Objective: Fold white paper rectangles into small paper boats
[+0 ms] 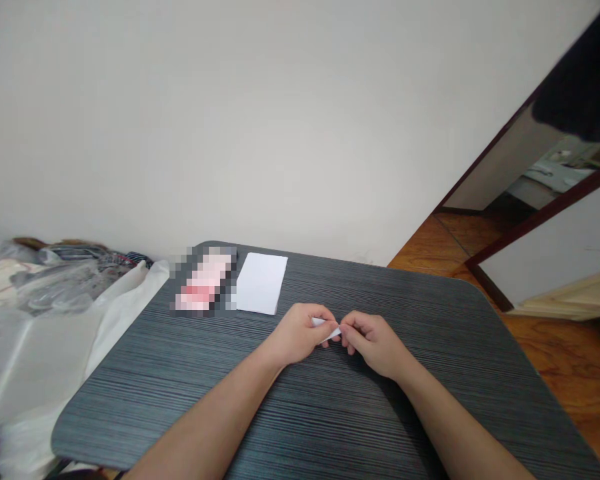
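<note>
Just above the dark table [330, 413], both hands meet over a small folded piece of white paper [333, 333]. My left hand [303, 332] is closed around it, thumb on top and fingers beneath. The right tip of the paper is pinched between the thumb and forefinger of my right hand [373, 339]. Parts of the paper are hidden by the fingers. Beyond my left hand lies a stack of white paper sheets [261, 283], flat on the table.
A pixelated pink-and-red item [206, 280] lies left of the stack. Plastic bags and cloth [55, 320] are heaped beside the table's left edge. A pale wall [280, 120] rises behind the table. Wooden floor [555, 360] and a doorway are at the right.
</note>
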Available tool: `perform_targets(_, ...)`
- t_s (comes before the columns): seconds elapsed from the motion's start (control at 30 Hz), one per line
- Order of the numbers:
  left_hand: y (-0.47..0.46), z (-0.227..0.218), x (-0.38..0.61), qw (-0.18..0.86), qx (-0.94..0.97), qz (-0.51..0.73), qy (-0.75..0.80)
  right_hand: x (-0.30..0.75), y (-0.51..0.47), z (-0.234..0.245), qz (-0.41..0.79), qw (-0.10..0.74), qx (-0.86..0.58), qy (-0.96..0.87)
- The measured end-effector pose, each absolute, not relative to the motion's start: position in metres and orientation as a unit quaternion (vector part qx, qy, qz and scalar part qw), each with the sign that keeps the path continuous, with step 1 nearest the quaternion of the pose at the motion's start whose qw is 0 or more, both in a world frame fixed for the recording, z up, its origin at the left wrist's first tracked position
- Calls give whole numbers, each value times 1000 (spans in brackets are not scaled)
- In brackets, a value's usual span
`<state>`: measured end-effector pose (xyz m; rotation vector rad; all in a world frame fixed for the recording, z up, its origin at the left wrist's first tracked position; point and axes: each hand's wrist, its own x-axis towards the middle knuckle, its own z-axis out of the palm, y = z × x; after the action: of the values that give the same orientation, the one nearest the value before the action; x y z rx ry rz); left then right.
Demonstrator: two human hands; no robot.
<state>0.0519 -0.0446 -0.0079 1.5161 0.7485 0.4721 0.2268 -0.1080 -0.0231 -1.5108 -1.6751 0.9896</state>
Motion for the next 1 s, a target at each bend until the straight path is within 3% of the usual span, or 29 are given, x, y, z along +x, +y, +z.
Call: perform_targets(1.0,-42,-14,52,615,684,228,320,232,-107,-29,375,366,-592,-612)
